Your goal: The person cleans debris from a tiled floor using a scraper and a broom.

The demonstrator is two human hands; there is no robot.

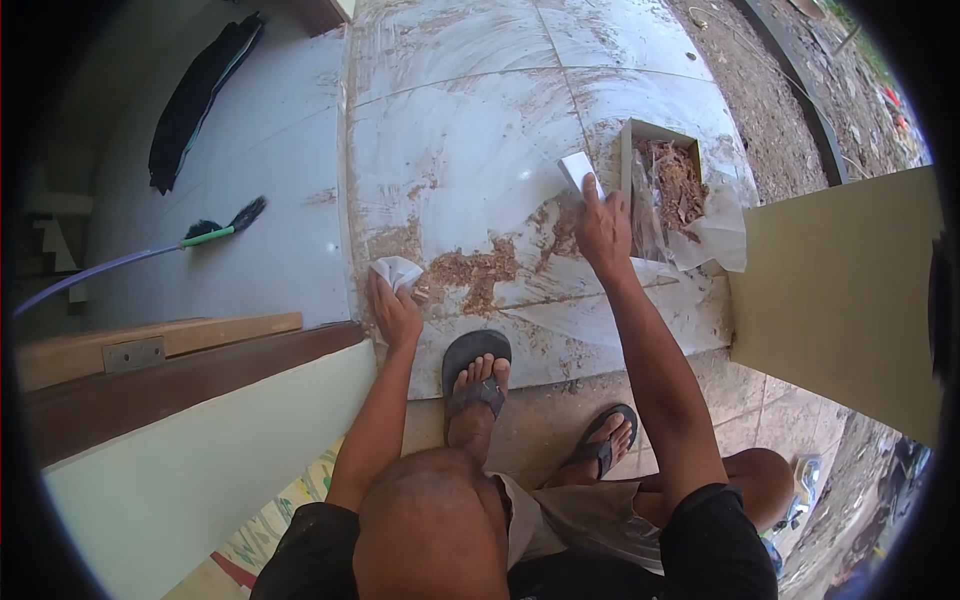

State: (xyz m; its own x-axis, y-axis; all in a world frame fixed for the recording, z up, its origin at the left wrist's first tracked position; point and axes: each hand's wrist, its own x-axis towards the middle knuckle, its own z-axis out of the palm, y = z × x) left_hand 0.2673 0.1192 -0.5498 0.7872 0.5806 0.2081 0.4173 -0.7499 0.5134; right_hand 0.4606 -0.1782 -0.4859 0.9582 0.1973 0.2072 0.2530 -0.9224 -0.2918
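My left hand (397, 313) is closed around a crumpled white paper or cloth (397, 270), low over the tiles at the left edge of the dirty floor. To its right, brown crumbly debris (478, 273) lies spread on the white tiles (480, 150). My right hand (604, 235) grips a white rectangular block (577, 170), its fingers over the near end. Just right of that hand, an open box (628, 160) holds brown scraps (675, 185) and clear plastic, with a pale sheet (722, 235) hanging over its corner.
A broom (215, 233) and a dark cloth (200, 100) lie on the floor at left. A wooden door frame (200, 365) and pale wall stand at lower left, a yellowish panel (840, 290) at right. My sandalled feet (478, 375) are below the debris.
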